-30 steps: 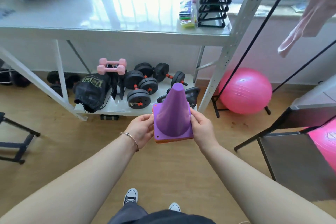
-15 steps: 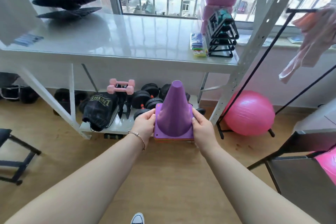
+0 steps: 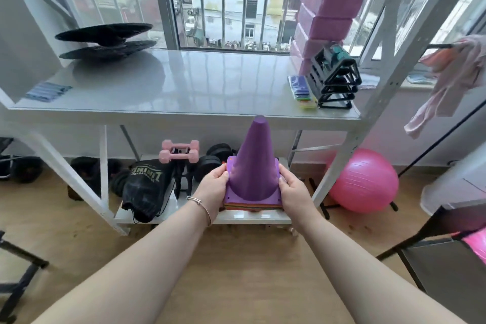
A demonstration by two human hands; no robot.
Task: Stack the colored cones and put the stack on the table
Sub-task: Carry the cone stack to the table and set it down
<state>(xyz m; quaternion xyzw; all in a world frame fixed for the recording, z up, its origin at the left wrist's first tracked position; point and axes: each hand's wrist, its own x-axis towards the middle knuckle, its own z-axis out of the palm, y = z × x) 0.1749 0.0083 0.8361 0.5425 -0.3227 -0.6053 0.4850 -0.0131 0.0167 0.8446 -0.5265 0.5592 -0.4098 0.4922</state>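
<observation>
Held in the air in front of the table's edge, upright, the stack of cones (image 3: 253, 166) shows a purple cone on top with a flat tip and a square base; beneath it the edges of other bases show in orange, yellow and green layers. The left hand (image 3: 213, 187) grasps the base's left side and the right hand (image 3: 293, 191) its right side, fingers curled round the edges. Behind, on the low shelf, a black bag (image 3: 146, 187) bears pale lettering seen upside down, not readable with certainty. Above stands the glossy white table (image 3: 184, 87).
</observation>
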